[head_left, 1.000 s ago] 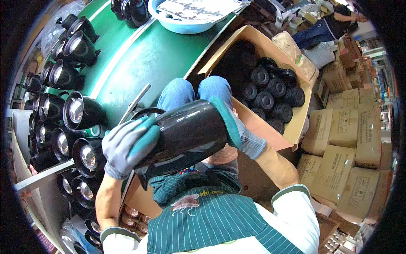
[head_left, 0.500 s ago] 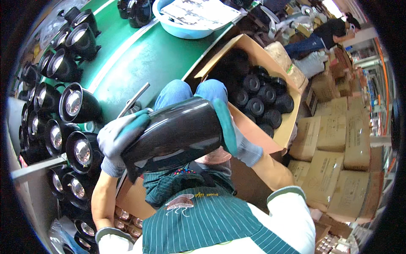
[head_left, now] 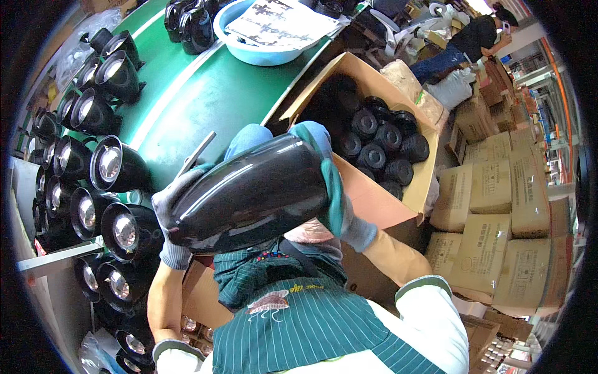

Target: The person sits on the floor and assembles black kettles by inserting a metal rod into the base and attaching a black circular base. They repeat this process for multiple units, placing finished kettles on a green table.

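Observation:
Above my lap I hold a large, glossy black housing (head_left: 252, 190), rounded and tapering, tilted up toward the right. My left hand (head_left: 177, 199), in a grey and teal glove, grips its left end. My right hand (head_left: 338, 202), gloved the same way, clasps its right end. The fingertips beneath the housing are hidden. At my left stand several black lamp housings with shiny reflectors; the closest, a black lamp (head_left: 128, 230), is beside my left hand. A thin metal bar (head_left: 199, 151) juts up just past that hand.
A green work table (head_left: 212, 93) curves ahead, bearing a light blue basin (head_left: 261, 55) with printed sheets on it. To the right, an open cardboard box (head_left: 380, 202) contains several round black ribbed parts (head_left: 372, 156). Stacked cartons (head_left: 483, 249) stand farther right. A person (head_left: 467, 47) bends over at the far right.
The black housing has turned in my hands, showing more of its smooth, rounded side. Both hands have shifted with it, the right one slightly lower. My view has shifted a little.

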Action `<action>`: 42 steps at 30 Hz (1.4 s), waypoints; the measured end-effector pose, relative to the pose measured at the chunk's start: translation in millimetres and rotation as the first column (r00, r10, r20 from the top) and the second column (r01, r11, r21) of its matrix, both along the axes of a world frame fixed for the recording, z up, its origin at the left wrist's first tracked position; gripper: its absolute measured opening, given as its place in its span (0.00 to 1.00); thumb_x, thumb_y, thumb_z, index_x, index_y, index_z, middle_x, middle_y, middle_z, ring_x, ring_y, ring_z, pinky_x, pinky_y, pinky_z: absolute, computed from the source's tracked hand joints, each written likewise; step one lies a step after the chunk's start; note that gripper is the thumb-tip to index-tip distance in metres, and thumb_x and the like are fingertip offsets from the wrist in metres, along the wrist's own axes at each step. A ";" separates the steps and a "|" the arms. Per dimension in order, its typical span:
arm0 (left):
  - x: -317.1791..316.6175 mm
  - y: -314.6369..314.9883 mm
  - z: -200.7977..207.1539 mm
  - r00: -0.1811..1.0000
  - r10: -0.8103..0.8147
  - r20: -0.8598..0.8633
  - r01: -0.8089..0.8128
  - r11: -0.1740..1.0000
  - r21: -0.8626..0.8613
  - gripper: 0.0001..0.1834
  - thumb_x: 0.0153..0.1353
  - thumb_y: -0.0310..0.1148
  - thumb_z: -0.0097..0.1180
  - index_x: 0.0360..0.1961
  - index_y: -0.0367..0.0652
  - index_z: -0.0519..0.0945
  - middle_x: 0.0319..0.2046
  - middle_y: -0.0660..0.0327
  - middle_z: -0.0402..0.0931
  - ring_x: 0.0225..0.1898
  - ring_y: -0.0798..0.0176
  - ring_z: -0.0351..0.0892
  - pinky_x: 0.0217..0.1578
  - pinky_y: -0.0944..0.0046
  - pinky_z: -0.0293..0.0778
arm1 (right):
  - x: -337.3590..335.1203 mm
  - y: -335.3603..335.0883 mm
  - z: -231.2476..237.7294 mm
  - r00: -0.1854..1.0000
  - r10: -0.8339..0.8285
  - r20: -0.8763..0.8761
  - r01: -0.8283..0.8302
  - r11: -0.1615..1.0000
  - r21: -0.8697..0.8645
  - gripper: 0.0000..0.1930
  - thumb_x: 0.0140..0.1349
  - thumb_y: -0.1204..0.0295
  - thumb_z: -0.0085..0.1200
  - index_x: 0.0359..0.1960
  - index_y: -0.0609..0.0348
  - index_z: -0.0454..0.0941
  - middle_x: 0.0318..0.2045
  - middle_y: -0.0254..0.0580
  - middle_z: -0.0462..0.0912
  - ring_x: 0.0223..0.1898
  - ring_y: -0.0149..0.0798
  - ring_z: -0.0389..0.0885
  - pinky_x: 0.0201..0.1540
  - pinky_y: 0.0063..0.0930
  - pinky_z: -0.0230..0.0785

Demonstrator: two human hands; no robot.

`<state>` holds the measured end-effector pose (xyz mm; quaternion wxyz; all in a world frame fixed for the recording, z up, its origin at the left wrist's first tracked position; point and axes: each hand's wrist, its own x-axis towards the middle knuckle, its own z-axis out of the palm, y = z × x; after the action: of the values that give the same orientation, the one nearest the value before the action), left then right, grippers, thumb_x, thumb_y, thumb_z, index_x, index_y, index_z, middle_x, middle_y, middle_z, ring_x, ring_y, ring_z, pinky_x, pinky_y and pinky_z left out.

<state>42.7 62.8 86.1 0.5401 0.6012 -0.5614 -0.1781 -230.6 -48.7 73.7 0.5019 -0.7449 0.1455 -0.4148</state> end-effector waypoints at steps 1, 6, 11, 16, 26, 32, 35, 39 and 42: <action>-1.7 1.1 2.3 0.997 0.034 0.064 -0.029 0.997 -0.075 0.20 0.56 0.33 0.69 0.49 0.33 0.86 0.44 0.50 0.89 0.45 0.57 0.89 0.51 0.59 0.82 | 0.5 -9.1 -1.9 1.000 -0.021 -0.023 0.025 0.978 0.207 0.33 0.81 0.52 0.37 0.79 0.59 0.51 0.77 0.45 0.58 0.77 0.37 0.56 0.80 0.34 0.46; -40.2 -5.7 -16.8 0.927 0.255 0.275 -0.191 0.952 -0.239 0.21 0.56 0.28 0.67 0.52 0.40 0.85 0.49 0.50 0.86 0.51 0.49 0.88 0.55 0.54 0.81 | -25.0 -78.3 -38.3 0.974 0.089 0.210 -0.223 0.551 0.804 0.32 0.80 0.49 0.39 0.76 0.56 0.61 0.73 0.41 0.68 0.73 0.38 0.66 0.79 0.41 0.51; -69.7 18.5 -34.0 0.866 -0.197 0.460 0.205 0.978 0.032 0.30 0.51 0.32 0.70 0.58 0.45 0.82 0.60 0.45 0.77 0.59 0.44 0.81 0.58 0.47 0.79 | -14.3 -105.9 3.7 0.949 0.278 0.148 -0.295 0.620 0.727 0.39 0.66 0.51 0.63 0.72 0.62 0.67 0.68 0.43 0.74 0.67 0.39 0.73 0.72 0.37 0.64; 1.7 2.3 -78.0 0.872 0.143 0.468 -0.180 0.983 0.035 0.31 0.56 0.34 0.69 0.61 0.37 0.79 0.59 0.44 0.78 0.61 0.40 0.77 0.62 0.45 0.73 | -22.8 -71.6 -5.0 0.911 0.331 -0.244 -0.150 0.820 0.553 0.54 0.41 0.58 0.80 0.71 0.66 0.68 0.67 0.47 0.76 0.69 0.40 0.73 0.74 0.38 0.60; 70.4 -56.3 -122.2 0.778 0.147 0.610 -0.518 0.699 0.493 0.31 0.57 0.43 0.71 0.60 0.42 0.81 0.43 0.45 0.86 0.40 0.45 0.88 0.45 0.52 0.82 | -22.4 22.7 -10.1 0.844 -0.312 -0.437 0.384 0.919 0.086 0.57 0.45 0.50 0.80 0.72 0.69 0.62 0.65 0.61 0.71 0.67 0.59 0.72 0.71 0.48 0.63; 7.2 -68.1 10.7 0.968 -0.086 -0.235 0.197 0.843 0.500 0.29 0.55 0.26 0.75 0.59 0.35 0.81 0.44 0.58 0.88 0.45 0.67 0.87 0.47 0.63 0.83 | -6.5 27.9 -33.6 0.859 -0.332 -0.389 0.339 0.939 -0.054 0.66 0.48 0.41 0.75 0.77 0.70 0.46 0.65 0.62 0.69 0.65 0.60 0.70 0.68 0.52 0.63; -36.6 -74.1 52.0 0.834 -0.504 0.226 0.353 0.801 0.483 0.32 0.51 0.39 0.75 0.59 0.45 0.82 0.39 0.50 0.86 0.41 0.50 0.89 0.43 0.55 0.83 | -21.3 12.9 -34.8 0.955 -0.115 -0.272 0.199 0.931 0.307 0.55 0.64 0.43 0.63 0.77 0.72 0.47 0.65 0.60 0.69 0.65 0.50 0.72 0.68 0.46 0.64; -78.7 -58.6 57.8 0.684 -0.504 0.527 0.111 0.786 0.608 0.36 0.53 0.46 0.71 0.61 0.41 0.76 0.40 0.48 0.85 0.40 0.43 0.87 0.40 0.50 0.83 | -14.4 -26.8 -37.1 0.984 -0.169 0.057 0.096 0.771 0.629 0.31 0.80 0.57 0.38 0.75 0.67 0.57 0.64 0.57 0.75 0.60 0.43 0.79 0.65 0.38 0.70; -112.7 -43.2 65.0 0.649 -0.451 0.613 -0.098 0.749 0.655 0.41 0.59 0.50 0.66 0.68 0.40 0.69 0.40 0.48 0.82 0.42 0.45 0.86 0.37 0.51 0.84 | 10.4 -64.0 -51.9 0.981 0.002 0.195 -0.132 0.743 0.656 0.26 0.81 0.58 0.39 0.70 0.65 0.66 0.53 0.53 0.84 0.50 0.42 0.87 0.54 0.35 0.80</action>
<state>-70.0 19.6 151.1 0.0055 0.7026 -0.6950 -0.1526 -220.2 -112.6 21.8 0.7602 -0.4807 0.2103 -0.3832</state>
